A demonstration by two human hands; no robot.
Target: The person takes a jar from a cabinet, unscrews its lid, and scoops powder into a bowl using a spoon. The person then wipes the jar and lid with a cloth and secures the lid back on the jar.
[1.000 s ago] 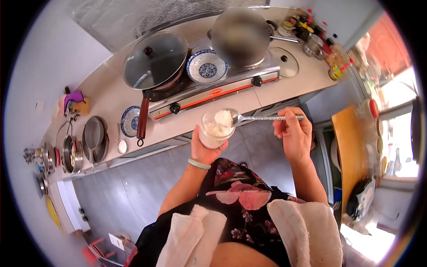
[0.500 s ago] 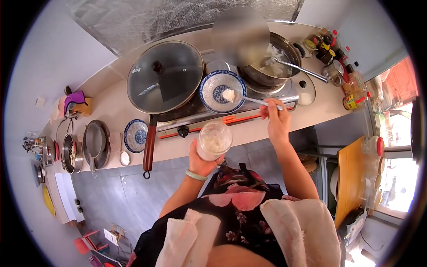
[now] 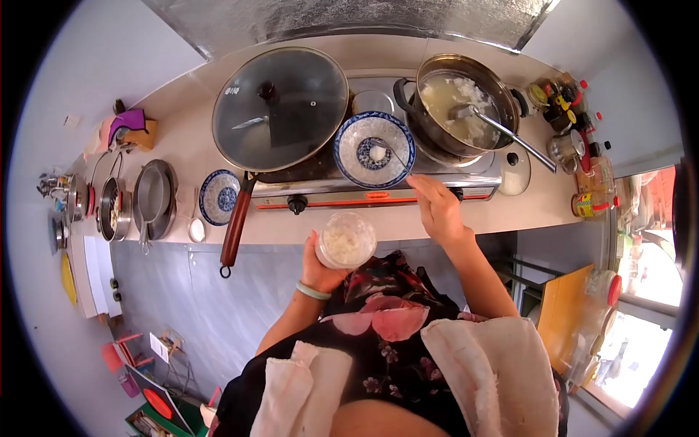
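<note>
My left hand is wrapped round a clear jar with white, lumpy stuff inside, its mouth facing up. With its fingers closed, my right hand grips a thin metal spoon, whose tip is down in a blue-and-white bowl. A small white lump lies at the spoon's tip, over the bowl's blue centre. The bowl sits at the stove's middle, between a lidded frying pan and a pot. In the pot are cloudy liquid, white pieces and a ladle.
A second patterned bowl sits left of the pan's wooden handle, which juts past the counter edge. Pans and a white cup stand further left. Bottles and jars line the right end, near a glass lid.
The spoon has gone lower into the bowl, and my right hand has shifted slightly left and down. A blurred grey round shape over the pot is gone. The view has shifted.
</note>
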